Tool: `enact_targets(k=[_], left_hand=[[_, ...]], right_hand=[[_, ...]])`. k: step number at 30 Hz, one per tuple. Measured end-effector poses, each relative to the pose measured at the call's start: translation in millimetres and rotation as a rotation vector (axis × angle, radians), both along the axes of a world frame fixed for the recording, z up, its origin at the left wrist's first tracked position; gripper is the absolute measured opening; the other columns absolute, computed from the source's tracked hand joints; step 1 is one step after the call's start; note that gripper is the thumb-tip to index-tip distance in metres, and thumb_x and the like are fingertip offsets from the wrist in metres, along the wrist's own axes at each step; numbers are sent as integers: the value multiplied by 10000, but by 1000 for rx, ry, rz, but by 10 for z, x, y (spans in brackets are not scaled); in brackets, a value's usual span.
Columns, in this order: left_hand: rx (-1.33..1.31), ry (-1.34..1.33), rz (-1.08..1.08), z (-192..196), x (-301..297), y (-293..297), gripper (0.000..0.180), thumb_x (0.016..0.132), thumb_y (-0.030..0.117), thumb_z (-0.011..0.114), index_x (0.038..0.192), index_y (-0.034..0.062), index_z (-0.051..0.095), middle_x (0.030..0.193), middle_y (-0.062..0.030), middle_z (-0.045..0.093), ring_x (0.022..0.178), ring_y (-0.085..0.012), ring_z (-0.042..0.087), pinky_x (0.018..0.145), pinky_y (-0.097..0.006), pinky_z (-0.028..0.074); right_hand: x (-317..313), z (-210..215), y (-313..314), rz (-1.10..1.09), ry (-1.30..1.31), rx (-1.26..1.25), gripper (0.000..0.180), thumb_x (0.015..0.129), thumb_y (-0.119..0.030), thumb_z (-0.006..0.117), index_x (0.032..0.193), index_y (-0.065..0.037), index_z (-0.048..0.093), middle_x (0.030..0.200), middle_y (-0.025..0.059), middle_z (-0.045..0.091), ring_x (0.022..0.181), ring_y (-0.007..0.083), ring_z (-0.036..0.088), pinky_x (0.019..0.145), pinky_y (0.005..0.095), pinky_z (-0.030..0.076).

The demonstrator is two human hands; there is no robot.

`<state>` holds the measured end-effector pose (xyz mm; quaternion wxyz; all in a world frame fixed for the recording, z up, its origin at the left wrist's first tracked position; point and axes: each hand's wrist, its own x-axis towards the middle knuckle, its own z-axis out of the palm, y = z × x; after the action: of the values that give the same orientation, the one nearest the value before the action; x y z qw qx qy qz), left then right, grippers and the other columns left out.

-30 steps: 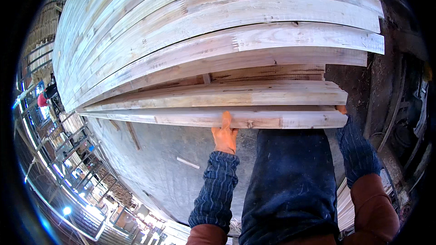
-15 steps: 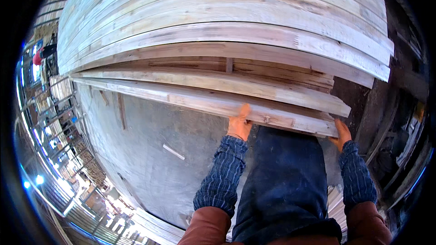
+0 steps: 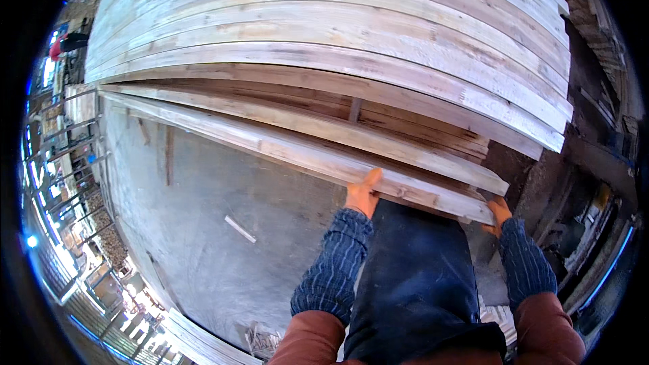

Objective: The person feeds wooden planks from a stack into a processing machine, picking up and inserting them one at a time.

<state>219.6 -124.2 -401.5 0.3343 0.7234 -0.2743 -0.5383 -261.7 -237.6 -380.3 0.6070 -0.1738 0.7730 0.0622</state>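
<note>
A long pale wooden plank (image 3: 297, 151) runs from the far left to just in front of my legs. My left hand (image 3: 363, 192) is closed on its near edge, thumb on top and the fingers hidden underneath. At the plank's right end, my right hand (image 3: 499, 213) grips the end corner, its fingers partly hidden. Right behind lies a second plank (image 3: 405, 145), roughly alongside, with a narrow dark gap between the two. Beyond a wider opening rises a broad stack of planks (image 3: 338, 23), laid edge to edge, with uneven right ends.
Grey floor (image 3: 203, 182) spreads at the left, with a small white strip (image 3: 240, 228) and a thin brown stick (image 3: 169, 155) on it. More boards (image 3: 203, 341) lie at the lower left. A person in red (image 3: 57, 49) is far left. Dark clutter stands at the right.
The plank's right end and my right hand now sit lower and slightly left in the picture, partly because the view has turned. Both hands keep their hold.
</note>
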Motion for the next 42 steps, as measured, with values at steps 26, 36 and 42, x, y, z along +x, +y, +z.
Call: enact_targets(k=[26,36,42], left_hand=[[195,836,451,1767,-461,249,429,1075,309,532,1417,54,570,1419,-93,577,1259,-217,568,1074,-385,486],[-71,413,-409,3032,-330,237,415,921,278,728,1256,45,652,1212,-138,696,1090,-270,685,967,-388,539],[-441,-928,-816,3320,1565,-317,795,774,536,767,1407,100,565,1324,-205,638,1229,-366,606,1087,-474,457]], right_hand=[[3848,1449,-697,916,-917,-190,986,863,-574,755,1606,-111,302,1613,248,347,1475,364,382,1185,477,367],[3874,1965,-240,835,-1013,-21,1080,736,-353,893,1602,-72,313,1502,205,495,1380,291,475,1178,409,348],[1835,2960,-354,931,-744,-55,1118,662,-403,945,1583,-114,381,1597,185,390,1453,346,400,1224,449,276]])
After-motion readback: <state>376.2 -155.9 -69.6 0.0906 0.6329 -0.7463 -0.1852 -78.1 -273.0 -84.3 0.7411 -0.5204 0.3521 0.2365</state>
